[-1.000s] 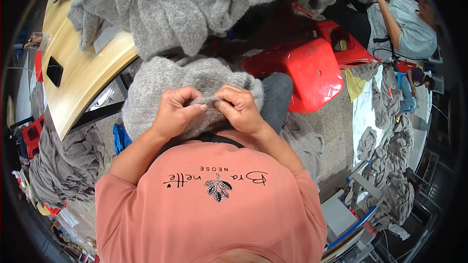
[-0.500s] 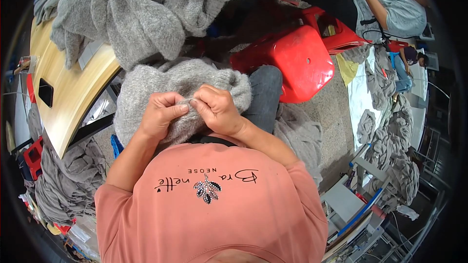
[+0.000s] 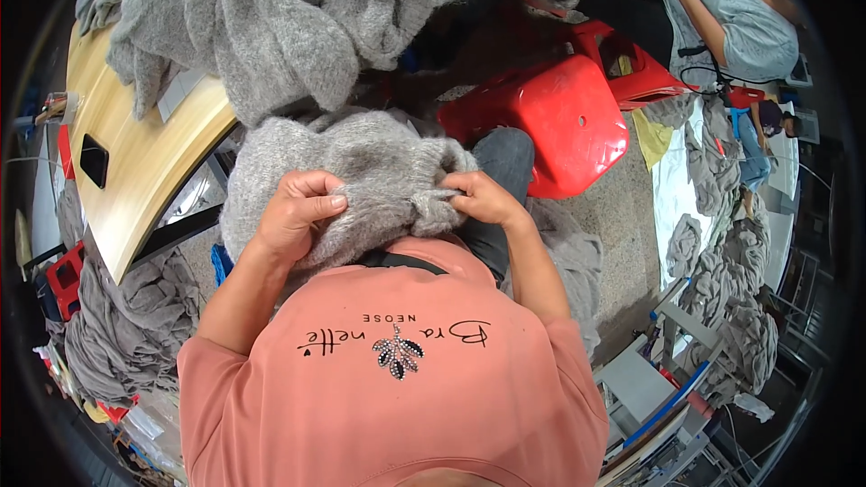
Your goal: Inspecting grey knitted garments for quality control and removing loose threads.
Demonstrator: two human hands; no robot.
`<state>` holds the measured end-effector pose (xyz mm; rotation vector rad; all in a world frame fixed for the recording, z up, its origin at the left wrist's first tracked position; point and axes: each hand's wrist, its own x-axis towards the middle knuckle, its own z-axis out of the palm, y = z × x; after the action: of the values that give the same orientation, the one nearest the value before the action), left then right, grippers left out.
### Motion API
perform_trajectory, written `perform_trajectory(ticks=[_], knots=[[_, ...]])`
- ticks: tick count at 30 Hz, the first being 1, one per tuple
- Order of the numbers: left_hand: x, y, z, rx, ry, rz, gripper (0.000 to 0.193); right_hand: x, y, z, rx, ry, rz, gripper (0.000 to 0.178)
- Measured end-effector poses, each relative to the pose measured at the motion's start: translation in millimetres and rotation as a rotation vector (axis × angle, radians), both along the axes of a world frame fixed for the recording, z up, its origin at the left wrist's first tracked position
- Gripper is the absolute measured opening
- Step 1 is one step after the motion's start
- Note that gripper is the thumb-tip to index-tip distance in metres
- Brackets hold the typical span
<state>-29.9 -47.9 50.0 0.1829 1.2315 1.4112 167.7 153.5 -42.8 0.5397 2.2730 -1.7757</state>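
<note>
Hands work close together on a fuzzy grey knit garment point(image 3: 361, 171) bunched on the person's lap, just in front of the salmon shirt point(image 3: 397, 379): the left hand point(image 3: 293, 216) clenches a fold of the knit, thumb pressed over the fabric, while the right hand point(image 3: 483, 200) pinches a gathered ridge of it between fingertips. Beyond the lap, a heap of grey knitwear point(image 3: 280, 18) spills over the near edge of the wooden table point(image 3: 135, 171), and a red plastic stool point(image 3: 550, 117) lies tipped on the floor to the right.

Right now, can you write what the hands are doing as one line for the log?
left hand: gripping grey knit garment | right hand: pinching its bunched edge | place: on lap | nearby: red stool
</note>
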Motion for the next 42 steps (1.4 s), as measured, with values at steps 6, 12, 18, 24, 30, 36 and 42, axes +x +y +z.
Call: perform_trajectory(ticks=[6,12,18,24,30,36,42], knots=[[-10.6,2.1,6.2,0.003,0.071,0.017,0.007,9.2,3.4,3.9,-0.009,0.226,-0.424,0.025],[-14.8,36.1,37.1,0.168,-0.039,0.28,0.007,14.1,-14.0,86.4,0.414,0.576,-0.948,0.013],[19.6,52.7,17.4,0.107,0.096,0.11,0.006,-25.2,-50.4,119.9,0.597,0.936,-0.109,0.019],[24.2,48.8,7.2,0.079,0.035,-0.067,0.005,-40.2,-55.8,101.2,0.652,0.925,-0.064,0.017],[26.1,47.9,4.5,0.091,-0.01,-0.038,0.005,-40.1,-71.0,83.3,0.439,0.684,0.283,0.009],[28.3,43.1,-6.8,0.087,0.067,-0.178,0.003,-31.9,-59.8,95.5,0.57,0.876,0.009,0.022],[25.4,42.9,-7.2,0.097,0.144,-0.285,0.004,-42.2,-57.7,86.3,0.759,0.942,-0.168,0.018]])
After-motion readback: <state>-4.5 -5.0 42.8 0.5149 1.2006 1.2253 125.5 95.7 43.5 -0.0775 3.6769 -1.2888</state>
